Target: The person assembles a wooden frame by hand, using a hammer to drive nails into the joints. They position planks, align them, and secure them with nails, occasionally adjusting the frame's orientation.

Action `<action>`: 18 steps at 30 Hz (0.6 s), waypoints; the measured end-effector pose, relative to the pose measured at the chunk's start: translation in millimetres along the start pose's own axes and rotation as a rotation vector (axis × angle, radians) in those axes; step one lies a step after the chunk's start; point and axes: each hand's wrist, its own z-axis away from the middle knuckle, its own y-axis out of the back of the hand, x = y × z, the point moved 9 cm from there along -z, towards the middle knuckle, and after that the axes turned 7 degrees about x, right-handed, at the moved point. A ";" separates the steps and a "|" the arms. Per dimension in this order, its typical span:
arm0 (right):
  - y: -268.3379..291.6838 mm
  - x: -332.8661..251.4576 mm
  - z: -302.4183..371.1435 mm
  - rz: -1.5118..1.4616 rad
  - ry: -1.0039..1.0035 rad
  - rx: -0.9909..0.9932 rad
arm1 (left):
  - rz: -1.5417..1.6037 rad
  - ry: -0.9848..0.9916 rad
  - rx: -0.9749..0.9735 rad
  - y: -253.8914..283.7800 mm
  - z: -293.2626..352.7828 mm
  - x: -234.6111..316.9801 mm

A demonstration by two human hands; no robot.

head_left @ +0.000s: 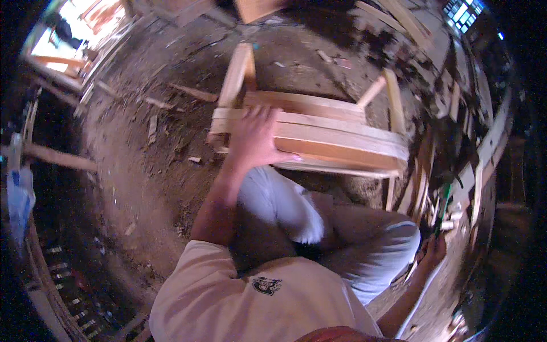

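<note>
A low wooden frame of pale planks, with upright legs at its far side, stands before my bent knees. My left hand grips its long near rail toward the left end, fingers over the top and thumb along the front. Far out to the right, my right hand is low beside the scrap wood, its fingers curled. A thin green item extends just beyond those fingers; dimness hides whether they hold it. A pale, cord-like line runs along my right forearm.
Wood offcuts and boards are heaped along the right side. Loose chips and a stick litter the dirt floor. Another wooden piece is at the far edge. A blue-white plastic item hangs at left.
</note>
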 end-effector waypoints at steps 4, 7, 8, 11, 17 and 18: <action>47.0 90.8 29.1 -0.054 -0.300 0.097 | 0.000 0.002 -0.020 1.7 -0.8 2.7; 48.4 127.8 61.7 -0.207 -0.488 0.158 | -0.014 -0.016 -0.018 2.1 -5.4 6.9; 34.6 74.0 64.7 -0.250 -0.492 0.124 | -0.031 -0.008 0.029 2.1 3.7 1.8; -2.0 31.1 69.9 -0.349 -0.357 0.028 | -0.098 -0.057 0.068 6.3 1.9 10.4; -139.3 -160.9 85.9 -0.446 0.080 -0.565 | -0.070 -0.123 0.151 -1.9 8.3 29.3; -153.0 -196.7 90.2 -0.400 0.296 -0.561 | -0.099 -0.159 0.191 -11.8 11.4 37.4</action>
